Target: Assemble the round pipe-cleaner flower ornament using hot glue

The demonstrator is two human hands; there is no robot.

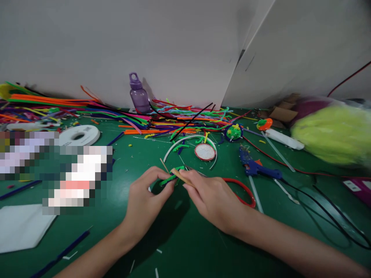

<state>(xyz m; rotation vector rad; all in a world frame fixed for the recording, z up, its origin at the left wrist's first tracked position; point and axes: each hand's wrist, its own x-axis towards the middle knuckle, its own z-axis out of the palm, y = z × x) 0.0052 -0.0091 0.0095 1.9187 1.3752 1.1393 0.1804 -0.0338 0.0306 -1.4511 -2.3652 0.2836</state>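
My left hand [149,195] pinches a short green fuzzy pipe cleaner piece [166,180] between thumb and fingers. A thin tan strip [164,165] sticks up beside those fingertips. My right hand [213,193] is closed on a flat tan stick [182,176], whose far end reaches the green piece. The two hands are close together, low over the table. Behind the right hand shows a red loop handle [246,191], with a bit of metal near the knuckles; the hand hides the rest. Just beyond lie a white curved band [174,144] and a round white disc with red edging [205,152].
A blue glue gun [257,168] with a black cord lies right on the green table [116,239]. Heaped pipe cleaners [185,119] and a purple bottle [139,94] line the wall. A white spool [79,136] stands left; a yellow-green bagged bundle [333,133] sits far right.
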